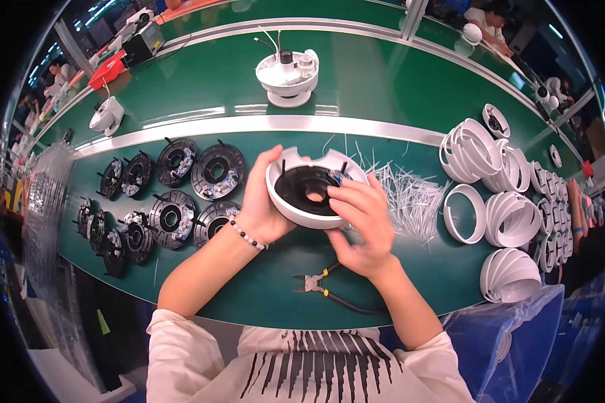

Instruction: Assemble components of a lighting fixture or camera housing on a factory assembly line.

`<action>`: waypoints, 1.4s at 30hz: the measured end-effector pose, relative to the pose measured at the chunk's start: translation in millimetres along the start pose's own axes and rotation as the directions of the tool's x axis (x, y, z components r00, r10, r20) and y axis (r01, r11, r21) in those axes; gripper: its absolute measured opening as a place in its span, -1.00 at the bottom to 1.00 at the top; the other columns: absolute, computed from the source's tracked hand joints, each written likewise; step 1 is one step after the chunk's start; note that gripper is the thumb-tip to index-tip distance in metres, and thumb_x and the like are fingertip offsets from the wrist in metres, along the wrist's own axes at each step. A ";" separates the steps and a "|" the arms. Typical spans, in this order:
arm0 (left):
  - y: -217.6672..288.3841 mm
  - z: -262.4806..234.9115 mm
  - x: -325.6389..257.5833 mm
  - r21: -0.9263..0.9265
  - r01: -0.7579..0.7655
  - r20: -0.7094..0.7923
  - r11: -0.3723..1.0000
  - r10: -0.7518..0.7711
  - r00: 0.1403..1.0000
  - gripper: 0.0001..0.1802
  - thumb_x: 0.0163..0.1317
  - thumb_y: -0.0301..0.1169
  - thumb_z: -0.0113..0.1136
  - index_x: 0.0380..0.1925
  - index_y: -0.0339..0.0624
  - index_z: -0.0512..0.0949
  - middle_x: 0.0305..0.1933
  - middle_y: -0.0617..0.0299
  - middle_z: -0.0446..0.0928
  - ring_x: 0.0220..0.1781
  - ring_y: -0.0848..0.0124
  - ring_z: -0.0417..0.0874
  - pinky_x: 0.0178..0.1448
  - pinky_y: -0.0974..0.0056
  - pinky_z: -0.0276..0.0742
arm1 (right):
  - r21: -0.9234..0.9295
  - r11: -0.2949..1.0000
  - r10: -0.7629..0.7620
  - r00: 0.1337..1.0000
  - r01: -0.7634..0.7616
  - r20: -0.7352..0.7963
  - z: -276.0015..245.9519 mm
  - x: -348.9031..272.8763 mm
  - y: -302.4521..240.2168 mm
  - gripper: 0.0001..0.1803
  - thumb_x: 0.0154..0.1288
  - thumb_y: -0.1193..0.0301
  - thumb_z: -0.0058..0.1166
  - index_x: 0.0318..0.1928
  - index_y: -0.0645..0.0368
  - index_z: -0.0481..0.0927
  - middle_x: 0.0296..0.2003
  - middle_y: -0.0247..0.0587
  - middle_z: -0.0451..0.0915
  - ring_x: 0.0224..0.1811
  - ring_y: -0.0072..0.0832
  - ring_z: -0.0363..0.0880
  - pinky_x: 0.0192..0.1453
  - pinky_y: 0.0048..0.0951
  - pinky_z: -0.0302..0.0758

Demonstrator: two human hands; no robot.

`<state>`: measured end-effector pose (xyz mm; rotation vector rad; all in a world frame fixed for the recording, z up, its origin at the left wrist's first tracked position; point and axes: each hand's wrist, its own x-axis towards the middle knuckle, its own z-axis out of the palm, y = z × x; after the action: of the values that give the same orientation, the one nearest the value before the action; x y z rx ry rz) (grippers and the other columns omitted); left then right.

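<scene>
A round white plastic housing [304,218] is held up over the middle of the bench, tilted toward me. Inside it sits a black disc [290,191] with a central hole, upright black posts and a bit of blue wiring at its right. My left hand [261,201] wraps the housing's left side, fingers underneath. My right hand [364,218] is closed over the right rim, fingertips at the disc's edge beside the wiring and thumb below the shell. Diagonal cutters [312,282] with black-and-yellow handles lie below the housing, jaws open, touched by neither hand.
Several black discs with wiring [171,213] lie at left. A pile of thin white strips [410,201] spreads right of my hands, with stacked white rings [470,151] beyond. A white assembly [289,84] stands on the raised green shelf. A clear plastic bag [517,336] hangs lower right.
</scene>
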<state>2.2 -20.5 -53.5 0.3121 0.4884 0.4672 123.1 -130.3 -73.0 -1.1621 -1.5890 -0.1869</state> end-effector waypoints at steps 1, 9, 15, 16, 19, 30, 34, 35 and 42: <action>-0.8 -1.8 -0.7 0.027 0.041 -0.038 0.999 -0.040 0.999 -0.58 0.10 0.01 -0.11 -0.29 -0.10 0.41 -0.29 0.15 0.50 -0.26 0.32 0.53 -0.12 0.19 0.47 | 0.000 1.000 -0.020 1.000 0.020 -0.009 -2.5 1.3 2.2 -0.53 -0.37 0.58 0.21 -0.25 0.13 0.52 -0.19 -0.28 0.52 -0.06 -0.29 0.42 0.18 -0.09 0.09; 0.6 -7.0 -4.1 0.150 0.092 0.017 0.984 -0.096 0.995 -0.51 0.16 -0.06 -0.20 -0.06 -0.19 0.36 -0.10 0.03 0.46 -0.11 0.24 0.52 -0.02 0.16 0.46 | -0.028 0.999 -0.032 0.999 0.031 -0.039 -11.5 6.8 1.2 -0.56 -0.44 0.61 0.25 -0.34 0.27 0.52 -0.40 -0.15 0.55 -0.36 -0.25 0.53 -0.20 -0.33 0.46; 2.6 -5.7 -4.7 0.759 -0.497 0.265 0.420 0.498 0.825 -0.61 0.24 -0.21 -0.31 -0.12 -0.21 0.39 0.03 0.09 0.38 0.07 0.25 0.39 0.08 0.17 0.31 | 0.498 0.720 0.505 0.857 -0.483 0.102 -25.2 3.7 1.8 -0.53 -0.28 0.61 0.28 -0.21 0.39 0.48 -0.32 -0.13 0.52 -0.25 -0.46 0.48 -0.13 -0.52 0.40; 3.4 8.7 -17.4 0.758 -0.545 0.333 0.357 0.507 0.795 -0.59 0.28 -0.27 -0.41 -0.12 -0.29 0.38 -0.02 0.04 0.40 0.04 0.26 0.42 0.09 0.22 0.28 | 0.495 0.722 0.506 0.857 -0.483 0.099 -25.0 1.7 2.4 -0.53 -0.28 0.61 0.28 -0.21 0.39 0.48 -0.32 -0.13 0.52 -0.25 -0.46 0.48 -0.13 -0.52 0.40; 10.2 9.1 -21.8 0.572 -0.819 0.761 -0.032 0.392 0.517 -0.56 0.09 -0.16 0.07 -0.16 -0.29 0.40 -0.21 0.05 0.46 -0.18 0.32 0.51 -0.11 0.35 0.38 | 0.630 0.604 0.550 0.827 -0.487 0.112 -24.3 -0.8 2.7 -0.54 -0.22 0.62 0.26 -0.18 0.40 0.46 -0.26 -0.15 0.48 -0.20 -0.47 0.45 -0.09 -0.52 0.38; 6.3 15.1 -31.3 0.496 -0.794 0.847 -0.351 0.399 0.352 -0.54 -0.28 -0.37 0.36 -0.29 -0.27 0.49 -0.34 0.10 0.52 -0.35 0.22 0.53 -0.23 0.24 0.42 | 0.540 0.761 0.402 0.915 -0.359 0.041 -26.3 0.0 4.2 -0.51 -0.28 0.62 0.27 -0.19 0.39 0.47 -0.31 -0.08 0.49 -0.23 -0.40 0.47 -0.10 -0.47 0.39; 5.6 16.5 -31.7 0.477 -0.801 0.851 -0.363 0.417 0.318 -0.54 -0.28 -0.38 0.36 -0.28 -0.27 0.49 -0.36 0.11 0.52 -0.38 0.22 0.53 -0.22 0.26 0.42 | 0.507 0.801 0.368 0.930 -0.320 0.006 -25.8 -0.3 3.3 -0.51 -0.29 0.62 0.26 -0.20 0.39 0.47 -0.32 -0.06 0.50 -0.25 -0.39 0.48 -0.11 -0.47 0.39; 5.7 17.4 -32.1 0.486 -0.795 0.846 -0.363 0.425 0.323 -0.54 -0.28 -0.40 0.36 -0.28 -0.28 0.49 -0.36 0.11 0.52 -0.38 0.23 0.53 -0.23 0.28 0.41 | 0.494 0.794 0.402 0.916 -0.354 0.010 -25.6 -0.4 1.3 -0.51 -0.26 0.60 0.26 -0.18 0.40 0.46 -0.30 -0.06 0.50 -0.23 -0.39 0.47 -0.10 -0.47 0.39; -2.1 15.5 -30.3 0.468 -0.730 0.457 0.498 0.570 0.683 -0.50 0.04 -0.46 0.20 -0.03 -0.37 0.27 -0.12 0.16 0.44 -0.08 0.46 0.45 0.02 0.40 0.34 | 0.801 0.404 0.573 0.805 -0.442 0.155 -15.5 0.9 -3.2 -0.35 -0.04 0.47 0.23 0.07 0.42 0.23 -0.09 -0.10 0.42 -0.04 -0.46 0.40 0.05 -0.46 0.32</action>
<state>-12.8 -40.1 -29.9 1.2377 0.2402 1.0108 131.1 -141.4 -64.9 -0.7827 -0.8887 0.8076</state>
